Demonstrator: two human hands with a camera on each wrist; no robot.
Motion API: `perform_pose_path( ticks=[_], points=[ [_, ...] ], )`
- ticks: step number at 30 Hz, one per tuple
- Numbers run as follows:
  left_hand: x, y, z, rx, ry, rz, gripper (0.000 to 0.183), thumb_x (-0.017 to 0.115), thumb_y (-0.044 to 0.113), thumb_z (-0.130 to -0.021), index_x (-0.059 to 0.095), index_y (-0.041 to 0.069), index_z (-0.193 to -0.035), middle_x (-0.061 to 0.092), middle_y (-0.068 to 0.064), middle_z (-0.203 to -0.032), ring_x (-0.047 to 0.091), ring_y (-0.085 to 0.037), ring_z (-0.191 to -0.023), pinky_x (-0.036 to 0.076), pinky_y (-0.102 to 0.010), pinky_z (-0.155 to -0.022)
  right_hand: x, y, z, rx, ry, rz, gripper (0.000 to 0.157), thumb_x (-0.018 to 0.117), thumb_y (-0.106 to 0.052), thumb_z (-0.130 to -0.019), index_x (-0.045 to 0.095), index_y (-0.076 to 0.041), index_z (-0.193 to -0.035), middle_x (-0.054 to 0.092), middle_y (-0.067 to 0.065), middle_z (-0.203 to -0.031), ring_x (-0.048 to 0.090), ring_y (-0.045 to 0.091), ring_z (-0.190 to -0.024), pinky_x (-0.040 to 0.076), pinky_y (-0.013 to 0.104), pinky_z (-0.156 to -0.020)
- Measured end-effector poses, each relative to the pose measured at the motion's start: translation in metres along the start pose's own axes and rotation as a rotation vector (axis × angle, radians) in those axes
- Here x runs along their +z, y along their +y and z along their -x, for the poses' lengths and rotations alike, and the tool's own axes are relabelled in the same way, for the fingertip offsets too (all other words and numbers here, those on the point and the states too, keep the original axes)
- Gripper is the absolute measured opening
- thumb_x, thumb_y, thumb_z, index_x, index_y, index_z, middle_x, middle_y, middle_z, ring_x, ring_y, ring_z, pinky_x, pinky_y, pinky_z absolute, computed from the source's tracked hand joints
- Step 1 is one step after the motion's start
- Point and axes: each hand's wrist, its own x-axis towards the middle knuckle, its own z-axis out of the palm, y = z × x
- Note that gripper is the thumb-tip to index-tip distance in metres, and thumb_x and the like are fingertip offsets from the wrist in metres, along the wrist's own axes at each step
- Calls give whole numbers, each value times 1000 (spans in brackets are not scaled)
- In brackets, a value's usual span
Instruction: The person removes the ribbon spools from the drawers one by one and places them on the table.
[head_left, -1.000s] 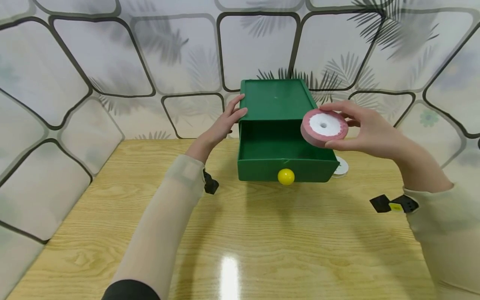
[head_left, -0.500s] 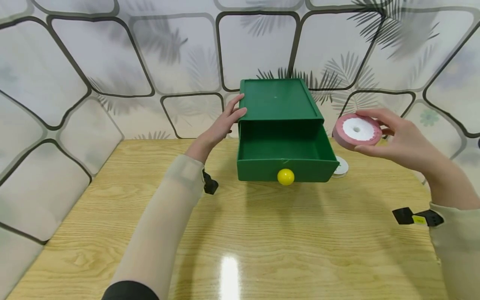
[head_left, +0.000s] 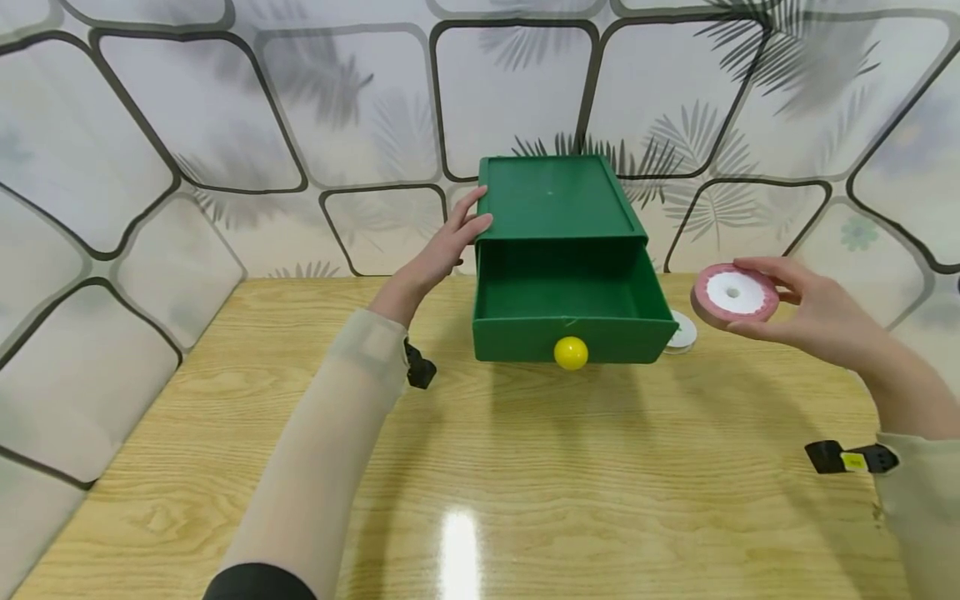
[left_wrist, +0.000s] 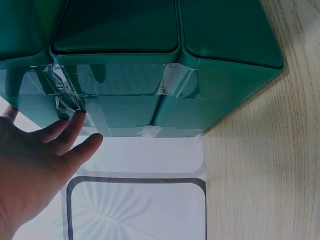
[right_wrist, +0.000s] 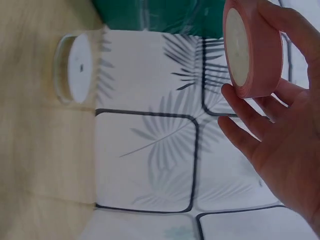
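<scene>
Holding pink roll, drawer partly hiding spool

The box is green, its knob yellow. Right of the box: 1 pink ribbon roll with a white centre, 1 white spool. Beneath it: yellowish wood-grain table. Behind it: pale wall, dark outlines, grey palm leaves.

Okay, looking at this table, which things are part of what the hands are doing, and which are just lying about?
Part of the job:
- pink ribbon roll, held in the right hand
- green box with its drawer open, left hand at its side

Seemingly just lying about:
- white spool, on the table beside the box, untouched
</scene>
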Motion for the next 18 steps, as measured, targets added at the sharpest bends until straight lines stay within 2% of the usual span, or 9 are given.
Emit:
perform_pose_path(
  ticks=[2,5,8,12,17,18],
  points=[
    [0,0,0,0,2,0,62,37,41,-103,8,34,-157,18,-8,-159,30,-32,-138,22,-63,-104,3,8,1,17,-7,1,78,85,-11,-74,47,-7,-142,47,9,-130,44,26,-111,30,2,-76],
    [0,0,0,0,4,-2,62,37,41,-103,8,34,-157,19,-8,-159,30,-32,-138,22,-63,-104,7,19,2,47,-24,-3,79,86,-11,-74,46,-4,-142,48,17,-133,46,32,-112,31,1,-74],
    [-1,0,0,2,5,-2,62,37,41,-103,8,34,-157,18,-8,-159,30,-32,-138,23,-63,-104,10,30,2,77,-48,-14,81,85,-9,-75,43,1,-143,45,27,-135,46,42,-115,32,0,-72],
    [-1,1,0,4,6,-5,61,37,42,-103,8,34,-157,18,-8,-159,29,-32,-139,23,-63,-104,13,43,1,121,-66,-35,81,83,-9,-77,39,4,-144,40,30,-138,42,50,-118,32,0,-70],
    [0,0,0,-3,8,-9,61,37,42,-103,8,35,-156,19,-8,-158,30,-31,-138,24,-62,-103,18,60,-3,155,-75,-61,80,82,-12,-79,38,6,-144,38,32,-139,43,48,-117,37,4,-67],
    [0,0,0,-3,6,-11,61,37,42,-103,8,35,-156,19,-7,-158,30,-31,-138,24,-62,-103,19,65,-4,162,-78,-62,81,82,-13,-80,37,6,-144,38,32,-139,48,39,-116,39,6,-66]
  ],
)
